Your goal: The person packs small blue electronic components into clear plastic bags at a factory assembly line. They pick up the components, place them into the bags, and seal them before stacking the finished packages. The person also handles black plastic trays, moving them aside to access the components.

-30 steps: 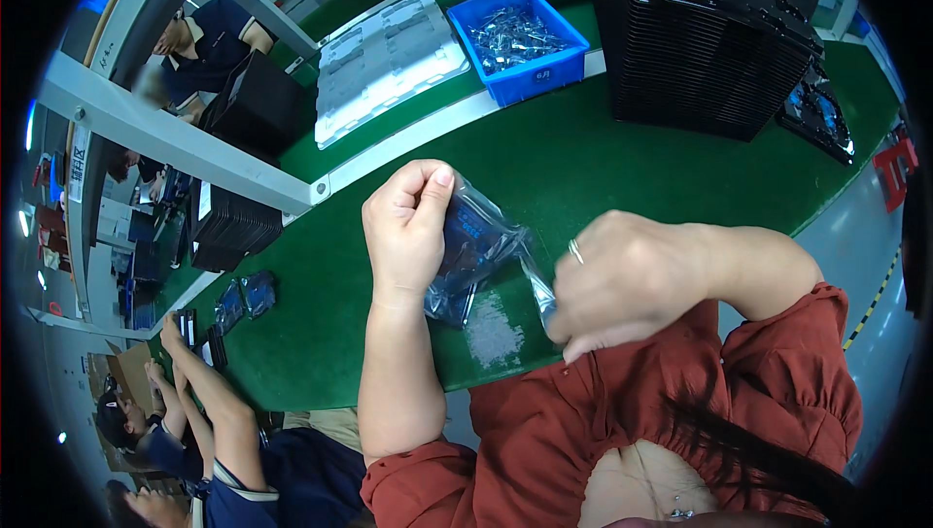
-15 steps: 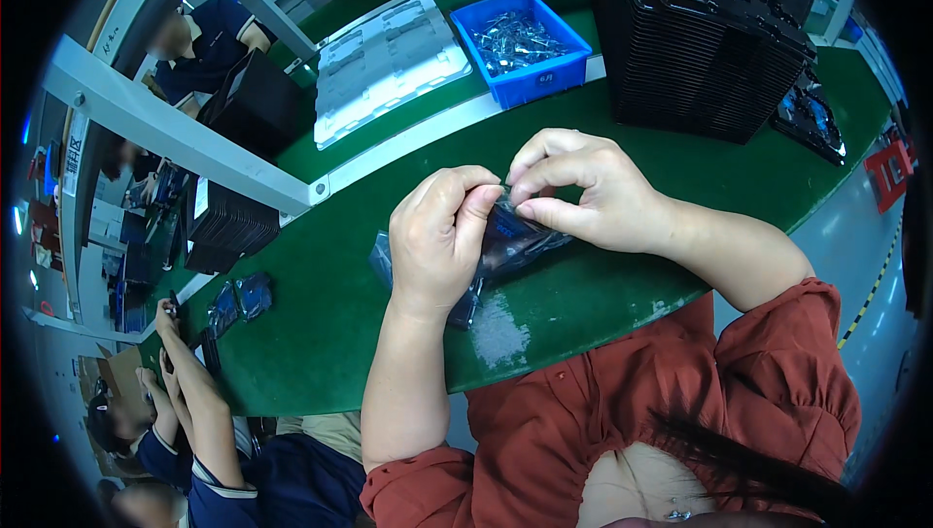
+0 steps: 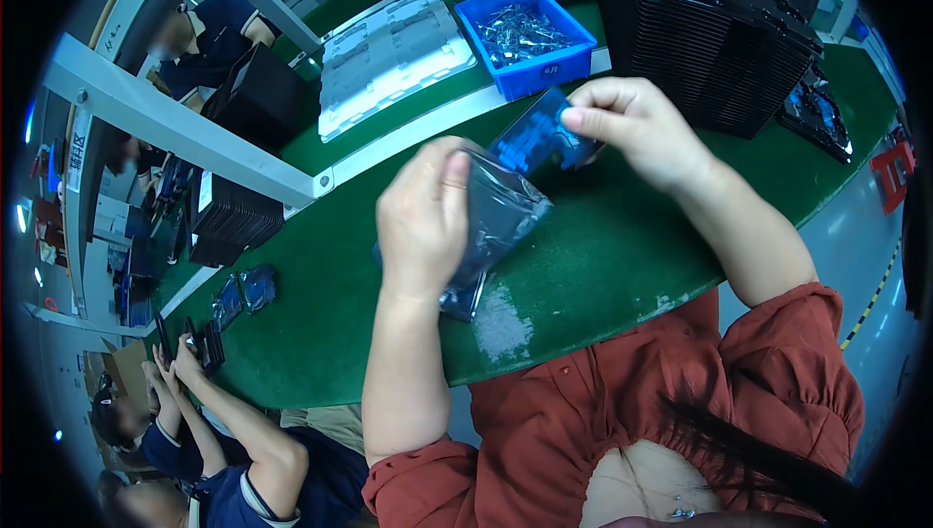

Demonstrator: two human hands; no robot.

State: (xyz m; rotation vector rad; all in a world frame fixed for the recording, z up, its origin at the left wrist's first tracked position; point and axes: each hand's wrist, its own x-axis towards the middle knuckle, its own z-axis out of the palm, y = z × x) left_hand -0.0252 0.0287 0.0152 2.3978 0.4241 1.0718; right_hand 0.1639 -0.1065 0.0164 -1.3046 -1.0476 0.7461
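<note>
My left hand (image 3: 424, 217) is closed on the edge of a dark, shiny see-through plastic bag (image 3: 503, 209), thumb on top. Between the thumb and fingers of my right hand (image 3: 630, 128) is a flat blue circuit board (image 3: 533, 142) with an uneven, cut-out edge. The board is held up and tilted just beyond the bag's far edge; whether its lower corner still touches the bag I cannot tell. Below the bag, a dark wrapped packet (image 3: 463, 299) lies on the green table, partly hidden by my left wrist.
A blue bin (image 3: 544, 73) of small metal parts stands ahead, beside a pale moulded tray (image 3: 389, 62). Tall stacked black trays (image 3: 700, 52) rise at the right. Two dark packets (image 3: 245, 292) lie left. A white metal frame (image 3: 185, 135) crosses the left; co-workers sit beyond it.
My hands have moved apart. The blue board has come into view in my right hand, which moved up and right. My left hand now holds the bag raised, more of it showing.
</note>
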